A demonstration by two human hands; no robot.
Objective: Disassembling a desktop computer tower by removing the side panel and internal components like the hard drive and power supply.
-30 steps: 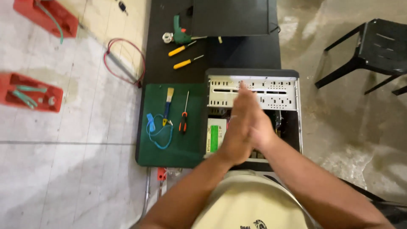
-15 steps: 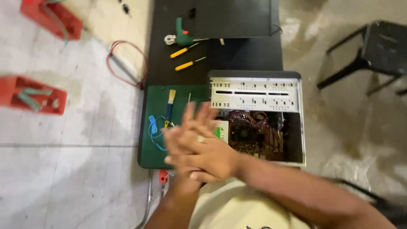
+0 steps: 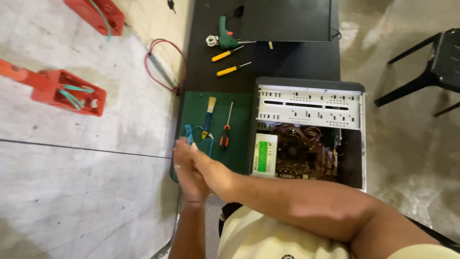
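Three screwdrivers – two yellow-handled (image 3: 224, 55) (image 3: 232, 69), one orange (image 3: 225, 135) (on the green mat (image 3: 239, 105)) – one brush (image 3: 209, 115), two red crates (image 3: 72, 93) (image 3: 96, 14), one computer case (image 3: 309, 129).

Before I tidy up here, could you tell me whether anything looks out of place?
A looped red cable lies on the floor beside the black table, away from the tools. The open computer case looks undamaged.

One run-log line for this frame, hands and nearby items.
left hand: against right hand | right hand: over green mat edge | nearest: blue strap | open computer case: untouched
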